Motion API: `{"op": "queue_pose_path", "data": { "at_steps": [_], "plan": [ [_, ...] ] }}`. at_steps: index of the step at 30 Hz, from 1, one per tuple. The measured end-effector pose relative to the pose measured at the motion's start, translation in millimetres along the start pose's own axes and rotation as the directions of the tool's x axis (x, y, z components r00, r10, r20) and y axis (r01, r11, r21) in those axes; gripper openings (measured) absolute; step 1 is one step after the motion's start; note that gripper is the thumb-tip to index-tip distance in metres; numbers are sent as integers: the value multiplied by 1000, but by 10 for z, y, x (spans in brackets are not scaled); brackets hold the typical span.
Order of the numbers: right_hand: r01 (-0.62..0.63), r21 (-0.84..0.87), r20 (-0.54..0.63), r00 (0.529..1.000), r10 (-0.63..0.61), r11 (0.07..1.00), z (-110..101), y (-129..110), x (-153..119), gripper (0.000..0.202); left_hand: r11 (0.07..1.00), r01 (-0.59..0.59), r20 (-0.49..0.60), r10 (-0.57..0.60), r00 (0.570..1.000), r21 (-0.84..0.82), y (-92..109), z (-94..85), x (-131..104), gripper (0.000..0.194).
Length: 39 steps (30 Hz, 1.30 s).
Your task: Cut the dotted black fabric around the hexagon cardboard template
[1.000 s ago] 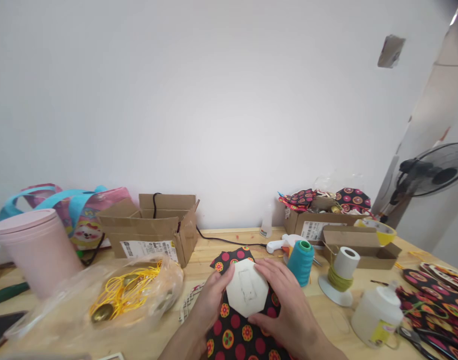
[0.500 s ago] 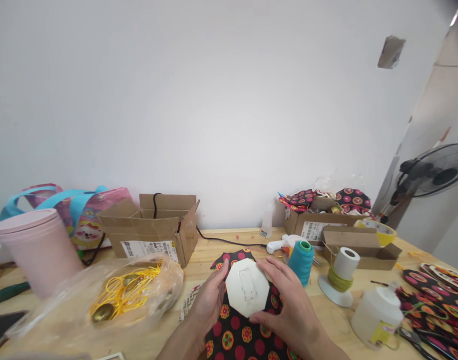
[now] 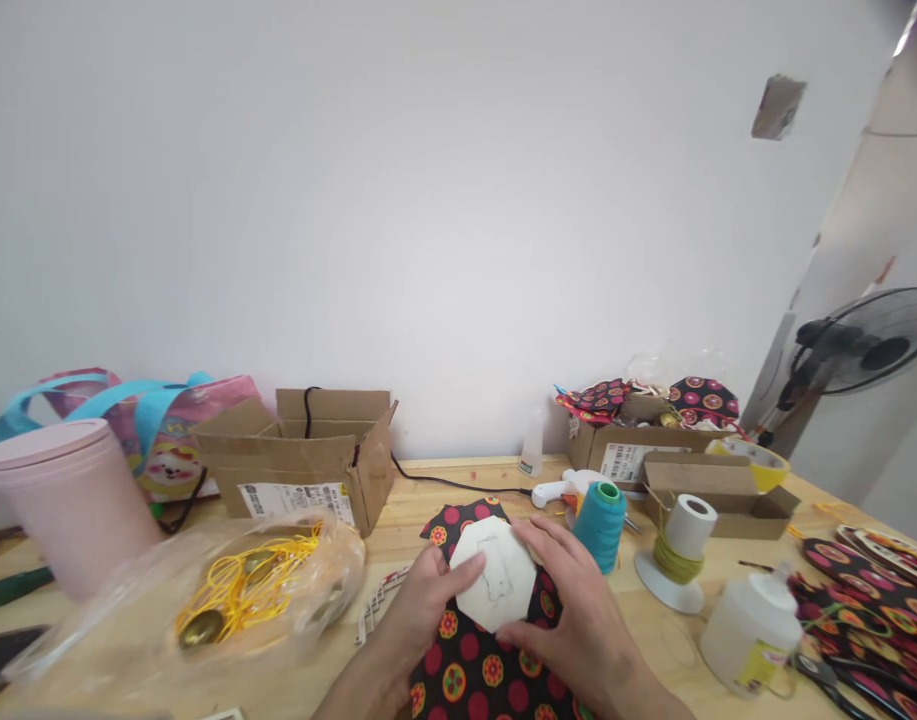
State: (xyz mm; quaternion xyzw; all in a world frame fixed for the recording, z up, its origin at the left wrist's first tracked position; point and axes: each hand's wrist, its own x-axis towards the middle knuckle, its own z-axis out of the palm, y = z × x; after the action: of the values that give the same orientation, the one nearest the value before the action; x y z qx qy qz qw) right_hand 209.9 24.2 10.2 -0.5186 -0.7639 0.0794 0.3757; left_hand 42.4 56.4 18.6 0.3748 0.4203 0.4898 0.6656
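Observation:
A white octagonal piece (image 3: 503,595) with a rough rectangular outline drawn or set on its face is between my two hands. Beneath it lies black fabric (image 3: 469,660) printed with red and orange flower dots. My left hand (image 3: 420,615) grips the left edge, its thumb lying over the front face. My right hand (image 3: 578,610) holds the right side, thumb at the lower edge and fingers along the upper right. Close beyond the right hand stands a cone of teal thread (image 3: 602,527).
A plastic bag (image 3: 278,590) with yellow cords and brass bells lies left, before an open cardboard box (image 3: 308,465). On the right are a glue gun (image 3: 567,487), a green cord spool (image 3: 679,555), a glue bottle (image 3: 750,630) and scissors (image 3: 825,680).
My left thumb has moved from the octagonal piece's edge onto its front face. The right hand keeps its hold, and the view has shifted slightly.

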Motion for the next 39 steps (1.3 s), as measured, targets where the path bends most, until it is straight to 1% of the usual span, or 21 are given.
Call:
{"op": "queue_pose_path", "data": {
  "at_steps": [2,3,4,6,8,10,12,13,15,19,23,27,33,39],
  "plan": [
    [13,58,-10,1000,-12,998,-3,-3,-16,82,1000,-14,-27,14,1000,10,-23,-19,2,33],
    [3,105,-19,1000,-1,995,-6,-5,-21,80,1000,-19,-23,19,1000,12,-24,-23,-1,33],
    [-20,160,-28,999,25,987,-9,-7,-24,76,1000,-24,-11,25,1000,12,-19,-22,-6,33],
    [-104,286,-42,992,121,953,-15,-4,-16,65,1000,-28,40,28,999,14,5,-7,-24,31],
    [-205,440,-16,972,236,874,-16,3,7,55,999,-27,99,24,995,23,35,16,-46,30],
    [-279,593,47,949,313,756,-15,7,37,51,999,-27,147,22,989,33,56,39,-67,29],
    [-319,695,112,933,342,645,-16,5,60,48,998,-29,178,21,984,47,63,54,-85,28],
    [-329,718,132,930,344,614,-17,2,67,45,998,-31,188,20,982,56,63,58,-93,27],
    [-337,718,144,928,344,609,-23,-5,71,40,996,-31,213,13,977,84,60,60,-106,26],
    [-324,662,95,931,353,676,-34,-15,62,31,987,-29,272,-16,962,159,58,57,-125,31],
    [-312,653,55,928,368,690,-46,-31,70,24,983,-21,271,-30,962,182,74,61,-140,32],
    [-322,696,53,915,401,642,-59,-43,85,20,992,-21,248,-11,969,126,85,79,-150,28],
    [-343,734,77,900,429,586,-59,-41,90,19,1000,-18,240,14,971,17,46,113,-128,37],
    [-377,773,127,880,458,510,-38,-5,97,27,997,13,102,-6,995,-70,24,101,-96,26]
  ]
}}
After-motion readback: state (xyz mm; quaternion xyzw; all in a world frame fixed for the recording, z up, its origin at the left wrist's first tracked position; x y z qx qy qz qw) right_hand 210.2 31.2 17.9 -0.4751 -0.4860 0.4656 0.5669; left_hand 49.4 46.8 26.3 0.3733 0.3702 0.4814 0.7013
